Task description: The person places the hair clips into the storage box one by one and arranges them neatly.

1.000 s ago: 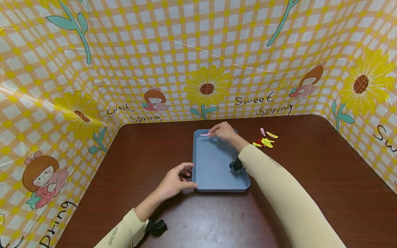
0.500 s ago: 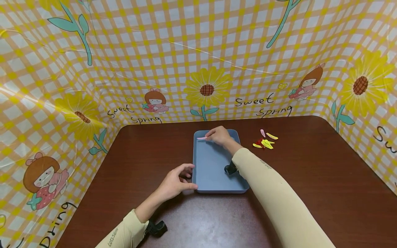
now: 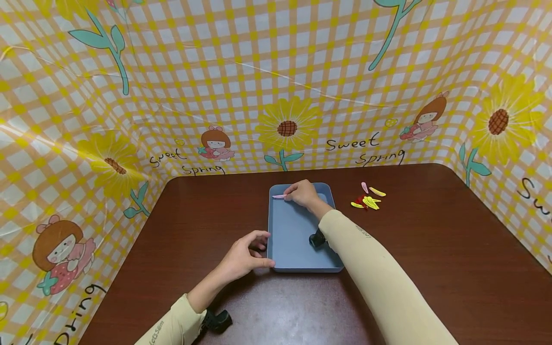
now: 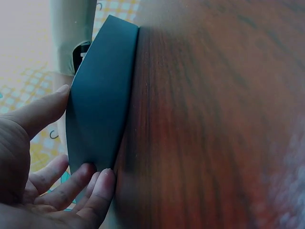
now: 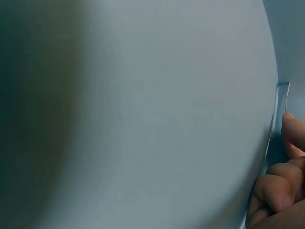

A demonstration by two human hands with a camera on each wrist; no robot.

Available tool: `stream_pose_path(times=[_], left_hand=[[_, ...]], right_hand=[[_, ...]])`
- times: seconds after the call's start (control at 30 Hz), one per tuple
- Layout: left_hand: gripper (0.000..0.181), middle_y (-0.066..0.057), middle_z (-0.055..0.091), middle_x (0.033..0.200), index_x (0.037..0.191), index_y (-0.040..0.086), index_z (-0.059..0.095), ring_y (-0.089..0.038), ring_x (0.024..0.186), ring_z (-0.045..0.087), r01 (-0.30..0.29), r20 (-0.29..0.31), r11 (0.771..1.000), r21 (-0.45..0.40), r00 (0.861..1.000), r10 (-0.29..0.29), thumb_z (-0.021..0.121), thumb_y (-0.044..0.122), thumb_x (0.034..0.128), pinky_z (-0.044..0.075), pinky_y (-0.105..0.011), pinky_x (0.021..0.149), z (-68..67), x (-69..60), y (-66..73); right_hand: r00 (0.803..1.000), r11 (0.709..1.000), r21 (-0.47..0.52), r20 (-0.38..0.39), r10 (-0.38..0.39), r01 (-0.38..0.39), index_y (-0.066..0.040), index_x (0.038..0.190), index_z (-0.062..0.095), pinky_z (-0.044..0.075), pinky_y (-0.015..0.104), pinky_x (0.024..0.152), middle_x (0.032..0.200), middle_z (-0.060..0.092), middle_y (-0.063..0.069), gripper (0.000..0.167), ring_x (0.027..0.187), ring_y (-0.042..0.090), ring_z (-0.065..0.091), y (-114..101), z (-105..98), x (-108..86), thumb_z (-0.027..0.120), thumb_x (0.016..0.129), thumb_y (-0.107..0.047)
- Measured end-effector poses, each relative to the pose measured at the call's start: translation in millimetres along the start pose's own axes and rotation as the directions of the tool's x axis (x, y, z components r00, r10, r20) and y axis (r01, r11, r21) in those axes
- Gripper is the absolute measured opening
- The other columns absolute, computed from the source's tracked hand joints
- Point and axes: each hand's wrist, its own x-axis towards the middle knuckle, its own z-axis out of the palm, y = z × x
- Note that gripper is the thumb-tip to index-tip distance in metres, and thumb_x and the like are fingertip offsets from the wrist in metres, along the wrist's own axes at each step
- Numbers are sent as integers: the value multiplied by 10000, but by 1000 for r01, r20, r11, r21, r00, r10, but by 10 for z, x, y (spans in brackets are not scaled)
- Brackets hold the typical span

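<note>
A blue-grey rectangular tray [image 3: 297,235] stands on the brown table. My right hand [image 3: 303,193] is inside its far end and pinches a slim pink hair clip [image 3: 279,196] near the far left corner. In the right wrist view that hand [image 5: 283,179] shows at the right edge, with the thin clip [image 5: 287,95] beyond the thumb. My left hand [image 3: 246,255] touches the tray's left wall, thumb near the front corner and fingers spread farther along. From the left wrist view, the left hand's fingers [image 4: 97,186] lie against the outer wall [image 4: 102,95].
Right of the tray lies a loose group of hair clips: several yellow ones [image 3: 371,203], some red ones [image 3: 360,200], a pink one [image 3: 364,187] and a separate yellow one [image 3: 377,191]. A checked, flower-printed cloth [image 3: 241,86] walls the table at the back and sides.
My right hand has moved slightly left and toward me along the tray's far end, carrying the pink clip to the far left corner. The left hand has stayed at the tray's side.
</note>
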Motion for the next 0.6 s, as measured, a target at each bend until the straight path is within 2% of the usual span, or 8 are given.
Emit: stream_pose_path(times=[0.4, 0.6], left_hand=[[669, -111, 636, 1220, 1344, 117, 593, -235, 1046, 609, 0, -7, 1000, -2, 1000, 0, 902, 232, 762, 541, -240, 795, 23, -1, -23], [665, -112, 634, 1218, 1341, 114, 592, -239, 1053, 606, -7, -9, 1000, -8, 1000, 7, 901, 232, 764, 538, -236, 806, 26, 5, -26]], right_hand=[[999, 996, -88, -35, 1, -4, -67, 996, 803, 502, 374, 810, 1090, 744, 127, 134, 1011, 272, 630, 72, 66, 32, 782, 876, -123], [999, 993, -118, -37, -15, 11, -56, 991, 802, 517, 423, 871, 1088, 744, 139, 131, 1042, 291, 628, 48, 65, 15, 773, 878, -115]])
